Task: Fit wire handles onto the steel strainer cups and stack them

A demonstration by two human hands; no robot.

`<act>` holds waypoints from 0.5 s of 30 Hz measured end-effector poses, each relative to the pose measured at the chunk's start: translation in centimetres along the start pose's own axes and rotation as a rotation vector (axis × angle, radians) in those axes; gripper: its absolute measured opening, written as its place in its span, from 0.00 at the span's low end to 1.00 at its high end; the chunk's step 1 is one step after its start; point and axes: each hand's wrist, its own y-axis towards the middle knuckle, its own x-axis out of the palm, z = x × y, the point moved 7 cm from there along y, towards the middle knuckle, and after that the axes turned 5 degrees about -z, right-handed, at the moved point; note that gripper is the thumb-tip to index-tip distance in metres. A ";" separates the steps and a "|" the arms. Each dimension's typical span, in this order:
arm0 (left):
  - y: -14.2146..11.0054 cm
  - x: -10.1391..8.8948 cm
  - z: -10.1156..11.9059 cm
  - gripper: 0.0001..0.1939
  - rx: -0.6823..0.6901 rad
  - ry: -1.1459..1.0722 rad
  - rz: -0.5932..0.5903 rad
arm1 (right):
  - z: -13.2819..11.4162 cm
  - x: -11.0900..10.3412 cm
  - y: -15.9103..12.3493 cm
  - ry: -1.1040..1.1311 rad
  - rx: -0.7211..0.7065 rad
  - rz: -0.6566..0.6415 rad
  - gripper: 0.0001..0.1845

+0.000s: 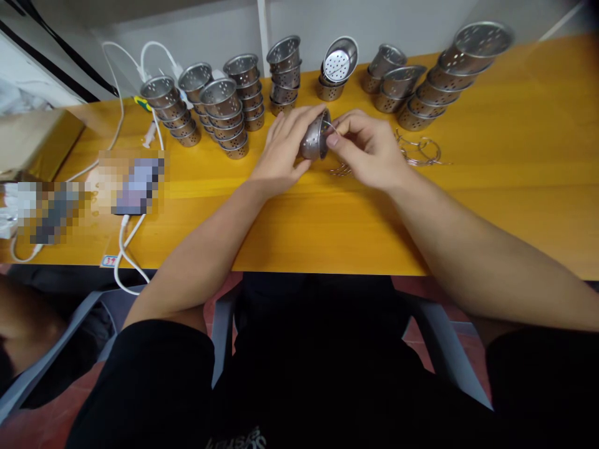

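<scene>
My left hand (285, 142) is wrapped round a small perforated metal cup (312, 142), which lies tipped with its mouth toward the right. At that rim my right hand (367, 146) pinches a thin metal wire (331, 126), whose end reaches the cup's opening. Whether the wire passes through a hole I cannot tell. Just right of my right hand lies a loose heap of bent wire pieces (421, 151) with curved loops. More wire ends (340, 169) show on the table beneath my right hand.
Stacks of perforated cups (222, 103) line the back of the wooden table (309, 231), with a tall leaning stack (449, 75) at right. Phones (138, 187) with white cables and a cardboard box (40, 143) lie left. Another person's arm (28, 312) shows at lower left.
</scene>
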 end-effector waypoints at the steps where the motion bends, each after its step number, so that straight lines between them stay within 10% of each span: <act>1: 0.0 0.0 0.2 0.45 -0.005 -0.008 -0.001 | 0.2 -0.2 0.0 0.004 0.034 0.032 0.41; 15: -1.0 -2.2 0.8 0.46 -0.081 -0.162 -0.008 | -5.2 -1.2 -0.7 -0.306 -0.005 -0.326 0.29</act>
